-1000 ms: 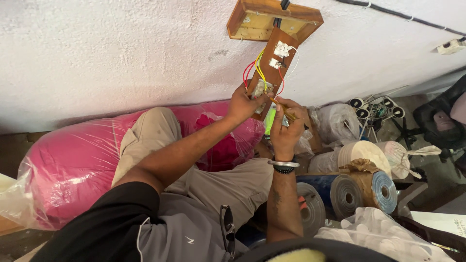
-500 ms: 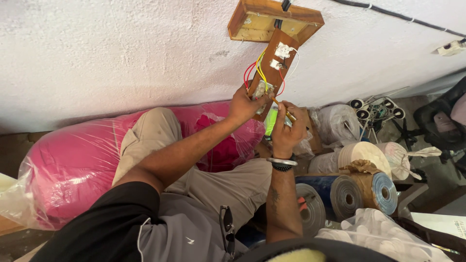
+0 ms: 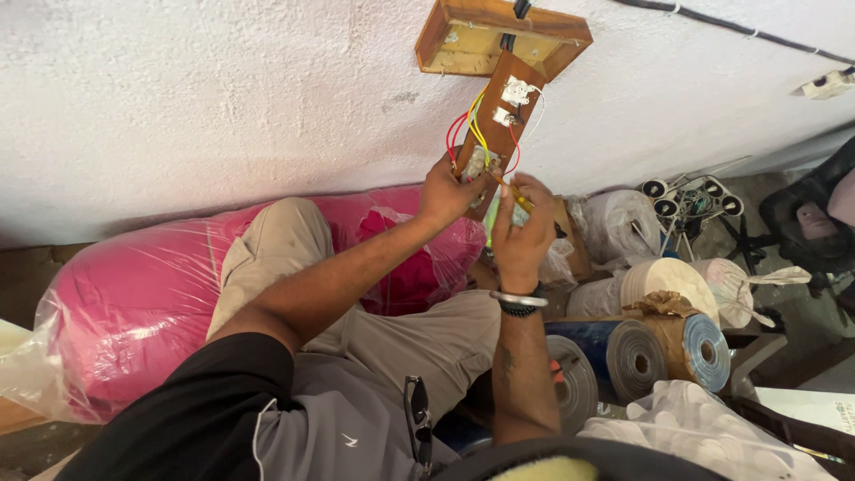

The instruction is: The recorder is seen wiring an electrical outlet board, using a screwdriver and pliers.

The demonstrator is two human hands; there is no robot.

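Observation:
A wooden switch box (image 3: 499,36) is fixed to the white wall. Its wooden front panel (image 3: 509,120) hangs down from it, showing white switch backs and red and yellow wires (image 3: 470,134). My left hand (image 3: 448,191) grips the panel's lower end, where a small fitting sits among the wires. My right hand (image 3: 521,230) is just right of it, shut on a screwdriver (image 3: 510,191) with a yellow and green handle. The tip points at the panel's lower end and is hidden between the hands.
A big pink plastic-wrapped bundle (image 3: 116,303) lies under my raised knee. Several rolls of material (image 3: 623,352) and a blue-ended roll (image 3: 699,343) stand at the lower right. A wheeled frame (image 3: 695,196) and a dark chair (image 3: 810,223) are further right. Sunglasses (image 3: 417,419) hang on my shirt.
My right hand has turned slightly, so less of the screwdriver's green handle shows between the hands. My left hand stays on the panel.

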